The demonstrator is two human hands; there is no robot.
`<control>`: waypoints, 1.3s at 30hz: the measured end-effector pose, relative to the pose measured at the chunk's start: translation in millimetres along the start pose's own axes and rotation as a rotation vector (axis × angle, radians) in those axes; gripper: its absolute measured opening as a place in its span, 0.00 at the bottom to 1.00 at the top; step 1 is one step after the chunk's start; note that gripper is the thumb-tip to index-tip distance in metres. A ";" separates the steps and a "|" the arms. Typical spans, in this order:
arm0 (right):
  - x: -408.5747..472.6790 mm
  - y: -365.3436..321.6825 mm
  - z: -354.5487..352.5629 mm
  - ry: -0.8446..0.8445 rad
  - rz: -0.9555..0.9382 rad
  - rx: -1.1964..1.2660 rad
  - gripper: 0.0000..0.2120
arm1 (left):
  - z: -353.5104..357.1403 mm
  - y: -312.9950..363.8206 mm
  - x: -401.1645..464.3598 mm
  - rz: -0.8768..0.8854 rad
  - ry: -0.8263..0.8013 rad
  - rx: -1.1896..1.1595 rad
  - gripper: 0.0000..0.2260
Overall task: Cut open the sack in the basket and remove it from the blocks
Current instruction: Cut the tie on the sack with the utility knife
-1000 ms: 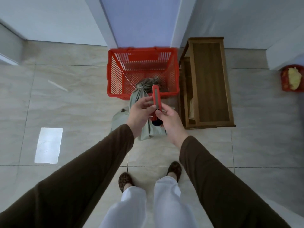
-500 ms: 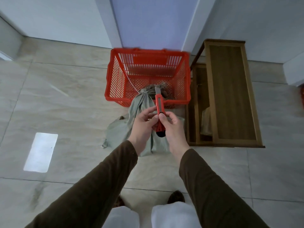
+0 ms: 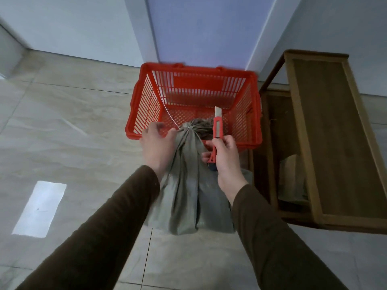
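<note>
A grey-green sack point(image 3: 188, 185), tied shut at its neck, stands on the floor just in front of a red plastic basket point(image 3: 194, 84). My right hand point(image 3: 225, 155) grips a red utility knife point(image 3: 216, 135) with its blade extended and pointing up, just right of the sack's tied neck. My left hand point(image 3: 158, 145) hovers at the left of the neck with its fingers loosely spread, holding nothing. The blocks are hidden inside the sack.
A wooden shelf unit point(image 3: 326, 139) stands right of the basket, with a pale bag on its lower level. White walls and a doorway close off the far side. Tiled floor with a bright light patch point(image 3: 39, 208) spreads to the left.
My left hand let go of the knife and moved left to the sack's neck. The knife blade now sticks out further. The camera came closer to the sack and basket.
</note>
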State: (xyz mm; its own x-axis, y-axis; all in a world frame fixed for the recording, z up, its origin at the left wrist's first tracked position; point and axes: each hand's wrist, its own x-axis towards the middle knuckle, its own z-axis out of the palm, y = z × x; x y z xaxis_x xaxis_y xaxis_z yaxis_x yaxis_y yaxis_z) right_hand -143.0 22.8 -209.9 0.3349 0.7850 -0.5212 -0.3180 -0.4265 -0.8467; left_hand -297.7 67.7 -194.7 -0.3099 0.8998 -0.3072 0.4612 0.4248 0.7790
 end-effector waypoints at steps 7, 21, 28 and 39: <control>20.3 6.8 26.9 -0.048 0.078 -0.068 0.09 | 14.7 -21.1 9.6 -0.327 -0.281 -0.467 0.22; -43.9 -14.6 20.1 -0.313 -0.055 0.185 0.12 | -26.9 -1.4 -57.0 0.148 -0.328 -0.646 0.32; -40.0 -21.6 4.8 -0.470 -0.040 0.180 0.14 | -37.9 -7.1 -40.9 0.279 -0.672 -0.754 0.28; -50.3 -11.6 19.9 -0.456 -0.073 0.430 0.08 | -13.3 -8.8 -58.8 0.060 -0.723 -1.111 0.25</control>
State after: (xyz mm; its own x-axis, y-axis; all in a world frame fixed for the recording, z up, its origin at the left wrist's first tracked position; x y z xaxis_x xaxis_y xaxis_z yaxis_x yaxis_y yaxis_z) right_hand -173.9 -2.8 -171.8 -0.0125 0.9583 -0.2855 -0.6688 -0.2203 -0.7101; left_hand -294.5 9.7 -176.2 0.3562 0.9112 -0.2071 -0.5691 0.3873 0.7253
